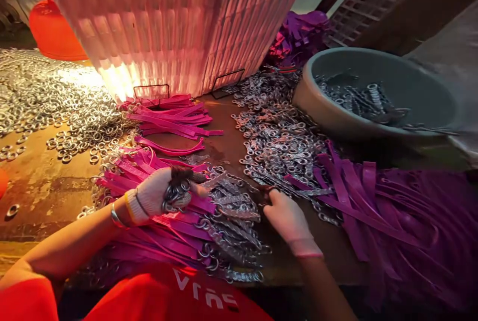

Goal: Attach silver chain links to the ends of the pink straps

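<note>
My left hand (155, 194), in a white glove with dark fingertips, is closed around a bunch of metal rings (176, 196). It hovers over pink straps (179, 236) fitted with rings and metal pieces. My right hand (286, 214), in a pale glove, has its fingers pressed together close to the brown tabletop, at the near edge of a heap of metal links (280, 149). What its fingertips hold, if anything, is too small to tell. Between the hands lie twisted metal pieces (239, 211) joined to the straps.
Loose rings (48, 97) cover the left of the table (41, 186). A grey basin (306, 87) with metal pieces stands at the back right. Purple straps (411, 221) lie at the right. A ribbed translucent panel (168, 27) rises behind, beside an orange lamp (56, 32).
</note>
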`<control>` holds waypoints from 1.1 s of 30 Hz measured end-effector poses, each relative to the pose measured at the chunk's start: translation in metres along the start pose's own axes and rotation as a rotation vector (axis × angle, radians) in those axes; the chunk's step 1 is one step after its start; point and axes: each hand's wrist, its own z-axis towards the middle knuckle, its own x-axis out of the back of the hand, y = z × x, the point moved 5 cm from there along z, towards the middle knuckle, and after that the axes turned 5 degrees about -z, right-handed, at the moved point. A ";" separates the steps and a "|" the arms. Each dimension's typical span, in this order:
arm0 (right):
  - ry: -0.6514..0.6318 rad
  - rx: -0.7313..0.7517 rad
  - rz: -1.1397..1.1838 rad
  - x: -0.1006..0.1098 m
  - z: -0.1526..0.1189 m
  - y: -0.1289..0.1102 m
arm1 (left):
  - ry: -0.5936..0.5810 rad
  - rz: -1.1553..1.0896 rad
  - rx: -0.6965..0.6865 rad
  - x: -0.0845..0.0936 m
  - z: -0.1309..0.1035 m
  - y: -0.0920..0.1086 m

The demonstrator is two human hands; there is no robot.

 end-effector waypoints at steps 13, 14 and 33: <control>0.339 0.584 0.597 0.102 -0.050 -0.107 | -0.066 0.257 -0.165 -0.018 -0.016 -0.002; 0.392 0.663 0.560 0.107 -0.053 -0.121 | -0.091 0.230 -0.142 -0.020 -0.016 -0.004; 0.397 0.759 0.215 0.111 -0.060 -0.133 | 0.045 0.809 -0.322 -0.024 -0.036 0.005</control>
